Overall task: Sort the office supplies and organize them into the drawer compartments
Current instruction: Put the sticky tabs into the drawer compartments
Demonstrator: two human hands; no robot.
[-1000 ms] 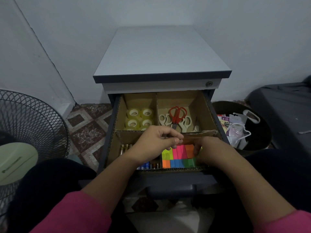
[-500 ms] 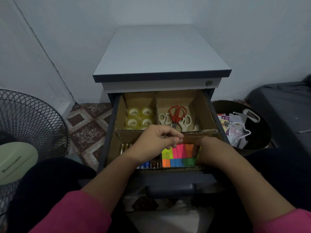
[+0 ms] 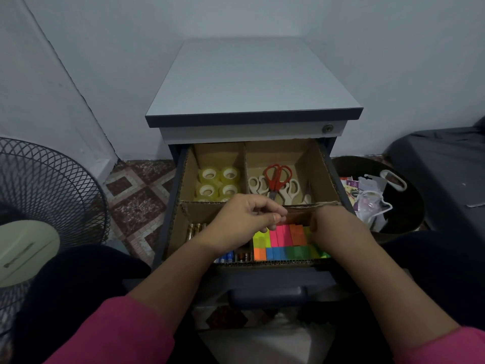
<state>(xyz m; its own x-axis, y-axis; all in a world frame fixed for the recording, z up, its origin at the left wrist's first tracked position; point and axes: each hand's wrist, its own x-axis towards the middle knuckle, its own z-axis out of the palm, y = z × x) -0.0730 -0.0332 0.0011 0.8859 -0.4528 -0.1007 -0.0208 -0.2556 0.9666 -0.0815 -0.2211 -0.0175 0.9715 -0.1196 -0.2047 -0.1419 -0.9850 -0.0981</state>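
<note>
Left of the cardboard divider (image 3: pixel 245 168) in the open drawer (image 3: pixel 270 279), tape rolls (image 3: pixel 219 183) fill the rear compartment, with batteries (image 3: pixel 195 229) in the one nearer the person. Over that front-left compartment the left hand (image 3: pixel 242 223) hovers, fingers curled, thumb and fingertip pressed together; whether they pinch anything cannot be told. Right of the divider, red scissors (image 3: pixel 277 178) lie on white scissors (image 3: pixel 288 189) at the rear, and bright sticky notes (image 3: pixel 284 243) pack the front compartment. At the notes' right edge the right hand (image 3: pixel 333 227) reaches down, its fingers hidden, so its grip cannot be told. Beyond the drawer's right side stands a dark bin (image 3: pixel 409 211).
</note>
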